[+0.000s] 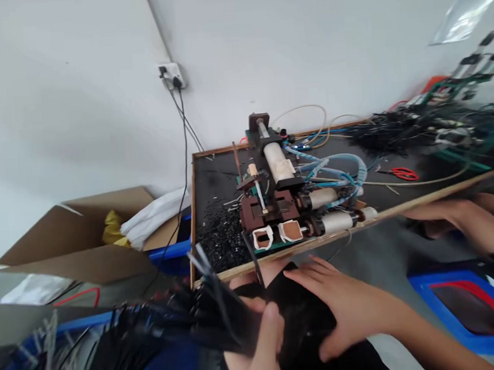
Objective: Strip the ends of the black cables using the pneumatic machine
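Both hands on black cable ties, below workbench edge.

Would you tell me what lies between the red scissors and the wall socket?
In the head view, the pneumatic machine stands between the scissors and socket.

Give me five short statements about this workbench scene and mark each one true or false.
1. The left hand grips a bundle of black cable ties. True.
2. The right hand lies flat on the black bundle. True.
3. Red-handled scissors lie on the dark table. True.
4. The cardboard box stands on the table. False: it sits off the table, to its left.
5. The machine stands on the floor. False: it is on the table.
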A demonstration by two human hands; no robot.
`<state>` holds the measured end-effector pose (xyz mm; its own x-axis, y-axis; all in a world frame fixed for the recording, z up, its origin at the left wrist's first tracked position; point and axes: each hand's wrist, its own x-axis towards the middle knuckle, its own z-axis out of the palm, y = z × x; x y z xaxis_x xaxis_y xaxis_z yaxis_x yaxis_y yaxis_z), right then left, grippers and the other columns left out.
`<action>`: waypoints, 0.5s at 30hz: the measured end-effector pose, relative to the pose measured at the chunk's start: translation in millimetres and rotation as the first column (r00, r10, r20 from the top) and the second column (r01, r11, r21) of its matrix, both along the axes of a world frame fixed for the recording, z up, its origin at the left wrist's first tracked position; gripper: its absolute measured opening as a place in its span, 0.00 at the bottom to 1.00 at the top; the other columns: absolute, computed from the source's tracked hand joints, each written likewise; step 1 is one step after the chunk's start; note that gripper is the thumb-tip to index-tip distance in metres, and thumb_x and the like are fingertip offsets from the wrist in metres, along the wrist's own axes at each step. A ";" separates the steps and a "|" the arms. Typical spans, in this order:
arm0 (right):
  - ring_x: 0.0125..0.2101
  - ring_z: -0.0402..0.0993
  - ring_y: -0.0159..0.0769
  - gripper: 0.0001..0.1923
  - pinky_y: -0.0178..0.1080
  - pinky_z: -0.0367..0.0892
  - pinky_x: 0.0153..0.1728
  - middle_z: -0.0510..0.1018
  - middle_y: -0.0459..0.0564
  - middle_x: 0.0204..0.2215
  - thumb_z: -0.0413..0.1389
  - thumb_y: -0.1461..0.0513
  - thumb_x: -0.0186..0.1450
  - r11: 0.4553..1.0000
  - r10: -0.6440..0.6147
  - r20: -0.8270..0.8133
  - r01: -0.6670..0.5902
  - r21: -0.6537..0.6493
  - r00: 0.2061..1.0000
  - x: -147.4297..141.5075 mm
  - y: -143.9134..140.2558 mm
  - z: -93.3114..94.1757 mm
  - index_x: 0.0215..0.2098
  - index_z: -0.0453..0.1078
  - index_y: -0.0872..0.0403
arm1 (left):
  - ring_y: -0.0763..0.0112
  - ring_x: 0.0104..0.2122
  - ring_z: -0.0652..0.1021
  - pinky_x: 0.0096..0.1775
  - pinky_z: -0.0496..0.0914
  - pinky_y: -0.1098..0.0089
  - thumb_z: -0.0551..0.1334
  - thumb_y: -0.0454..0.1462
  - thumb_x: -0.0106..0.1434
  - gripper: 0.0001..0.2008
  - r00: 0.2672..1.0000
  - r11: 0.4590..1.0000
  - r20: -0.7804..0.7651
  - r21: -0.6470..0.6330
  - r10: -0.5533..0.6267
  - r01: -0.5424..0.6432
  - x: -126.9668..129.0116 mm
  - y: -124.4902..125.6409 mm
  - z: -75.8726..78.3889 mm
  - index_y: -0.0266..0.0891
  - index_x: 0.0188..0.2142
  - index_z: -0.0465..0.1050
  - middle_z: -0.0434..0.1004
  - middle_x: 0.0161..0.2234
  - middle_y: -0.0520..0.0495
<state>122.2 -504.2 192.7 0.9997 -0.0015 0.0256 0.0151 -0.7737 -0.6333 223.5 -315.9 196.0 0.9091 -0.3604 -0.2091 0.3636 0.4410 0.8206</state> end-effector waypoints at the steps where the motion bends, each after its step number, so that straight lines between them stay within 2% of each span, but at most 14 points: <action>1: 0.61 0.71 0.67 0.58 0.64 0.56 0.66 0.76 0.64 0.64 0.75 0.43 0.51 0.998 0.025 0.040 -0.027 0.057 0.999 -1.1 4.7 11.1 0.73 0.63 0.52 | 0.78 0.17 0.69 0.22 0.63 0.77 0.81 0.40 0.55 0.17 1.000 0.999 -0.018 0.037 0.003 -0.002 -1.6 -4.0 -1.6 0.42 0.33 0.74 0.66 0.17 0.61; 2: 0.65 0.67 0.68 0.60 0.62 0.56 0.67 0.72 0.63 0.68 0.76 0.44 0.51 0.993 0.008 0.092 -0.019 0.119 0.996 -1.0 9.9 22.1 0.76 0.60 0.50 | 0.77 0.16 0.70 0.21 0.63 0.76 0.82 0.40 0.53 0.18 1.000 0.998 -0.027 0.068 0.001 0.001 -3.2 -7.3 -3.1 0.42 0.33 0.75 0.66 0.17 0.61; 3: 0.65 0.66 0.67 0.58 0.59 0.57 0.67 0.70 0.62 0.69 0.75 0.44 0.54 0.980 -0.072 0.176 0.036 0.198 0.982 0.8 15.6 31.6 0.76 0.60 0.48 | 0.75 0.16 0.71 0.20 0.62 0.76 0.82 0.39 0.51 0.19 0.999 0.996 -0.034 0.088 -0.003 0.006 -4.5 -9.6 -4.4 0.42 0.33 0.75 0.66 0.16 0.61; 4: 0.65 0.67 0.62 0.50 0.56 0.60 0.65 0.71 0.60 0.68 0.72 0.44 0.61 0.949 -0.189 0.251 0.111 0.295 0.949 4.5 22.2 38.8 0.75 0.60 0.46 | 0.73 0.17 0.72 0.19 0.63 0.76 0.83 0.38 0.50 0.19 0.999 0.995 -0.039 0.101 -0.009 0.013 -5.6 -11.3 -5.3 0.43 0.33 0.74 0.67 0.16 0.61; 5: 0.62 0.70 0.57 0.37 0.54 0.63 0.63 0.73 0.59 0.65 0.65 0.46 0.70 0.895 -0.321 0.281 0.193 0.402 0.904 10.1 29.6 42.9 0.72 0.65 0.45 | 0.72 0.18 0.74 0.19 0.63 0.77 0.83 0.38 0.49 0.20 0.999 0.993 -0.037 0.117 -0.013 0.017 -6.2 -12.4 -5.9 0.43 0.33 0.74 0.67 0.16 0.61; 6: 0.57 0.74 0.52 0.23 0.51 0.67 0.59 0.76 0.58 0.61 0.57 0.51 0.76 0.825 -0.432 0.266 0.258 0.503 0.862 17.3 37.8 44.0 0.67 0.71 0.45 | 0.70 0.20 0.76 0.20 0.66 0.76 0.83 0.38 0.48 0.20 1.000 0.991 -0.026 0.136 -0.014 0.017 -6.4 -13.1 -6.0 0.43 0.32 0.74 0.68 0.17 0.60; 7: 0.49 0.78 0.46 0.16 0.48 0.71 0.53 0.79 0.56 0.54 0.54 0.53 0.78 0.764 -0.482 0.228 0.278 0.582 0.846 25.5 46.5 42.4 0.59 0.76 0.46 | 0.68 0.23 0.78 0.23 0.69 0.75 0.84 0.38 0.47 0.20 1.000 0.988 -0.007 0.156 -0.011 0.012 -6.1 -13.6 -6.0 0.42 0.32 0.75 0.70 0.19 0.59; 8: 0.42 0.78 0.43 0.13 0.45 0.74 0.47 0.80 0.55 0.48 0.55 0.54 0.78 0.725 -0.453 0.184 0.240 0.646 0.872 34.1 55.4 38.6 0.53 0.79 0.47 | 0.66 0.27 0.80 0.26 0.72 0.74 0.84 0.38 0.47 0.20 1.000 0.984 0.018 0.177 -0.003 0.000 -5.3 -13.8 -5.9 0.42 0.33 0.76 0.73 0.22 0.57; 9: 0.36 0.78 0.41 0.12 0.42 0.75 0.40 0.79 0.53 0.43 0.56 0.54 0.78 0.654 -0.438 0.153 0.198 0.730 0.886 42.4 63.9 33.4 0.47 0.81 0.49 | 0.64 0.30 0.81 0.30 0.75 0.72 0.84 0.38 0.46 0.20 0.999 0.980 0.043 0.198 0.009 -0.018 -4.1 -13.7 -6.0 0.41 0.35 0.78 0.77 0.25 0.54; 11: 0.25 0.72 0.33 0.15 0.36 0.70 0.25 0.75 0.49 0.38 0.55 0.53 0.78 0.476 -0.421 0.115 0.111 0.872 0.900 55.9 77.4 21.0 0.41 0.80 0.50 | 0.61 0.34 0.82 0.36 0.78 0.68 0.83 0.41 0.49 0.20 0.996 0.970 0.077 0.237 0.032 -0.050 -0.5 -12.1 -7.4 0.39 0.37 0.80 0.81 0.31 0.50; 13: 0.22 0.69 0.29 0.16 0.34 0.64 0.20 0.74 0.48 0.37 0.56 0.52 0.78 0.348 -0.429 0.117 0.045 0.936 0.896 64.7 84.2 8.6 0.39 0.80 0.51 | 0.60 0.35 0.83 0.38 0.79 0.66 0.81 0.44 0.55 0.17 0.994 0.969 0.101 0.240 0.042 -0.065 4.0 -8.6 -10.6 0.39 0.37 0.81 0.82 0.33 0.47; 15: 0.23 0.67 0.28 0.16 0.33 0.62 0.22 0.75 0.48 0.34 0.57 0.52 0.78 0.273 -0.442 0.124 0.002 0.962 0.888 71.1 84.2 -3.0 0.41 0.81 0.52 | 0.60 0.36 0.83 0.40 0.80 0.66 0.78 0.45 0.59 0.15 0.989 0.976 0.134 0.199 0.059 -0.085 8.4 -4.6 -14.4 0.39 0.35 0.80 0.83 0.35 0.46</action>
